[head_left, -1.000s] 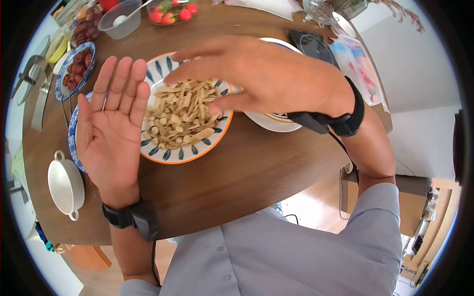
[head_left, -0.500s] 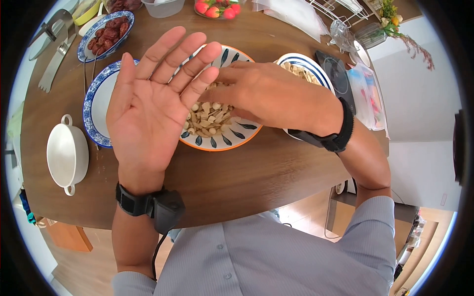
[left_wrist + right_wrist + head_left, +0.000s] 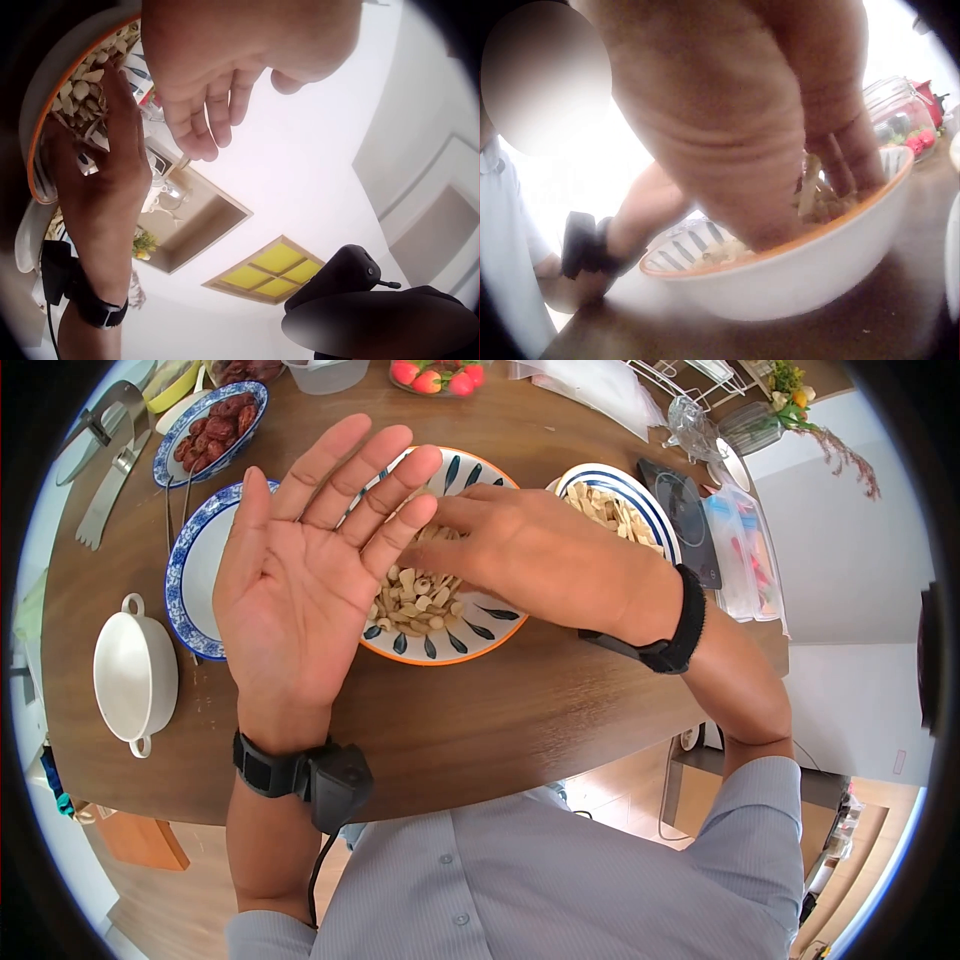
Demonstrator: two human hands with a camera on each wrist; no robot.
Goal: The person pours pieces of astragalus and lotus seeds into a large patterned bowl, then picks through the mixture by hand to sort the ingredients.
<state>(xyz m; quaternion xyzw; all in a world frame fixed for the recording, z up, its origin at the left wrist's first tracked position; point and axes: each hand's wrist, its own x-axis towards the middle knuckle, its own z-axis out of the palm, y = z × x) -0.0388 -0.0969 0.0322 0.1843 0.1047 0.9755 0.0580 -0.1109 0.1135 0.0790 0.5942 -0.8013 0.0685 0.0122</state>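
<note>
An orange-rimmed white bowl (image 3: 490, 645) with dark leaf marks holds many pale, dried-looking slices and chunks (image 3: 415, 600). My right hand (image 3: 570, 555) reaches down into it from the right, palm down. Its thumb and fingers stand apart among the pieces, with an upright slice (image 3: 808, 187) between them in the right wrist view. Palm up and fingers extended, my left hand (image 3: 305, 570) hovers at the bowl's left side and hides part of it in the head view. Nothing lies on the left palm.
To the left are a blue-rimmed plate (image 3: 190, 620), a white two-handled bowl (image 3: 135, 680), a dish of wrinkled red fruit (image 3: 215, 435) and a metal fork (image 3: 108, 495). A blue-striped bowl (image 3: 655, 510) with pale slices and a black flat device (image 3: 695, 525) stand to the right.
My right hand has come down from above the bowl into the pieces. The left palm has shifted right, closer over the bowl's edge. The head view has moved too; little differs in the last half second.
</note>
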